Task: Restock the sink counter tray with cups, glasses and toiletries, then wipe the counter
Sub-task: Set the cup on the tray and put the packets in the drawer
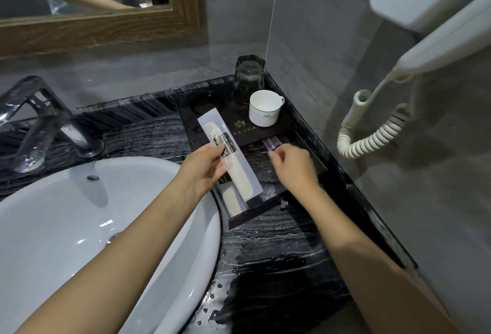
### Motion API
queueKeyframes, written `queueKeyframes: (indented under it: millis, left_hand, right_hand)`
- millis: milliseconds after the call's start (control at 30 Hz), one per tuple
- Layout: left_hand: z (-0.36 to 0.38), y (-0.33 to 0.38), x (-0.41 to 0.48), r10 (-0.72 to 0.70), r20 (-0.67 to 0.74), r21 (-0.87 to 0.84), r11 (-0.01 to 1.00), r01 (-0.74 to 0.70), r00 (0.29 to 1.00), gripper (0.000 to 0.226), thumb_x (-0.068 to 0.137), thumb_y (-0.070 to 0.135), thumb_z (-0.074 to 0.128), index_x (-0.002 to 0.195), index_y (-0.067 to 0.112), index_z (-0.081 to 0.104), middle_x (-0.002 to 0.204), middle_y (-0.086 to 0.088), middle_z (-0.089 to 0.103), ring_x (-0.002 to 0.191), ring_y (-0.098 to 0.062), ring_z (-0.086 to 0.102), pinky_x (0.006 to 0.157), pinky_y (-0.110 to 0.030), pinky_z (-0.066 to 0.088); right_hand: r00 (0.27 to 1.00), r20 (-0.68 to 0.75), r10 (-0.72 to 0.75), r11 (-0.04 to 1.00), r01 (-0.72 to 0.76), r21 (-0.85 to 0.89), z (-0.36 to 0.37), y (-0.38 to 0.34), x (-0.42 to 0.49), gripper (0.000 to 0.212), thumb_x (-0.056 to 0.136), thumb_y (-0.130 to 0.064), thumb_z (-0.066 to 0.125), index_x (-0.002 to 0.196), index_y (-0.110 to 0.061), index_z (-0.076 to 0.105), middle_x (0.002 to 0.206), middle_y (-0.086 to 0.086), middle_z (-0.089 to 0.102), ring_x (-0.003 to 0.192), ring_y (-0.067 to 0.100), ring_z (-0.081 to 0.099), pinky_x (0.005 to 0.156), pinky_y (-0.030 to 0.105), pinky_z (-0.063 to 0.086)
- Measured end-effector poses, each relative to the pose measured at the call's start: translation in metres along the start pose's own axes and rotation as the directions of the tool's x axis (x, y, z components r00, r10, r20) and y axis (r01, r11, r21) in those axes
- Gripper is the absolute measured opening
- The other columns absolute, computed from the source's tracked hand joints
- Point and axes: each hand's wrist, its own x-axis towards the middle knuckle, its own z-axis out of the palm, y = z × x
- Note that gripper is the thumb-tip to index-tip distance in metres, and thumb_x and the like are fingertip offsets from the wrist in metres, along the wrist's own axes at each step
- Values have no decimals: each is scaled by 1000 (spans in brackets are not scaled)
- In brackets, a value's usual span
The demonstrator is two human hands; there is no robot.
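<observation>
A black tray (305,132) sits in the counter's back right corner. On its raised back part stand a white cup (264,108) and an upside-down clear glass (249,78). My left hand (206,170) holds a long wrapped comb packet (231,157) slanted over the tray's left side. Beneath it, another wrapped toiletry (232,199) lies in the tray's front compartment. My right hand (295,167) pinches a small clear packet (272,145) at the compartment's back edge.
A white basin (79,217) fills the left, with a chrome faucet (45,124) behind it. The black marble counter (265,267) is wet in front of the tray. A wall hair dryer with coiled cord (372,132) hangs at right. A wooden-framed mirror (106,28) is behind.
</observation>
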Motion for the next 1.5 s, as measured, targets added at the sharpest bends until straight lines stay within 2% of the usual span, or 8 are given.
queueKeyframes:
  millis: [100, 200, 400, 567, 700, 800, 933, 1500]
  left_hand:
    - [6, -2, 0, 36, 63, -4, 999, -35, 997, 14, 89, 5, 54, 81, 10, 63, 68, 0, 73, 63, -9, 69, 59, -22, 58]
    - [14, -3, -4, 59, 114, -6, 998, -59, 992, 15, 90, 6, 53, 79, 10, 64, 68, 0, 73, 63, -8, 69, 61, -22, 58]
    - [10, 2, -5, 188, 42, 165, 967, -192, 981, 23, 89, 12, 58, 109, 2, 60, 93, -9, 69, 84, -16, 68, 83, -27, 56]
    - [-16, -2, 11, 618, 158, 870, 281, -404, 770, 40, 91, 22, 53, 130, 12, 52, 131, -6, 56, 123, -19, 50, 101, -25, 37]
    - [-27, -15, 31, 460, 373, 927, -145, -346, 806, 51, 95, 27, 44, 140, 6, 33, 153, -16, 23, 143, -28, 13, 117, -38, 12]
    - [-33, -21, 34, 421, 435, 895, -299, -331, 796, 57, 96, 31, 40, 143, 5, 23, 155, -16, 14, 144, -29, 6, 118, -39, 5]
    - [-38, -21, 34, 409, 479, 872, -326, -366, 777, 58, 96, 29, 41, 144, 4, 20, 155, -16, 13, 144, -29, 5, 118, -38, 3]
    - [-39, -24, 35, 413, 490, 863, -354, -361, 767, 63, 95, 34, 43, 145, 5, 17, 156, -16, 10, 145, -28, 3, 118, -37, 0]
  right_hand:
    - [961, 277, 5, 866, -142, 478, 0, -18, -21, 38, 89, -40, 55, 90, -4, 68, 92, 10, 71, 86, 23, 66, 81, 32, 54]
    - [945, 326, -22, 785, -186, 591, 0, -22, -27, 14, 87, -22, 63, 91, -10, 66, 77, -3, 64, 70, 6, 58, 61, 12, 45]
    - [956, 278, 91, 794, -238, 559, -23, -2, -19, 16, 77, -7, 70, 65, -14, 63, 66, -2, 59, 62, 12, 54, 59, 24, 43]
    - [919, 333, 211, 915, -306, 263, -38, 25, -12, 11, 72, -8, 72, 70, -7, 61, 70, 9, 51, 66, 17, 48, 60, 25, 38]
    - [901, 332, 281, 940, -328, 94, -21, 22, 5, 17, 72, -14, 73, 68, -4, 59, 79, 11, 55, 70, 19, 51, 52, 21, 38]
    - [905, 304, 299, 939, -336, 77, -4, 10, 18, 15, 75, -17, 70, 77, -7, 59, 91, 14, 62, 78, 21, 57, 59, 21, 43]
    - [896, 329, 298, 947, -320, 12, 16, -1, 26, 27, 81, -15, 64, 105, -3, 63, 109, 13, 66, 97, 27, 65, 74, 28, 51]
    - [881, 422, 214, 973, -156, -168, 30, 8, 30, 15, 80, -5, 68, 79, -8, 53, 116, 19, 66, 86, 24, 62, 90, 42, 54]
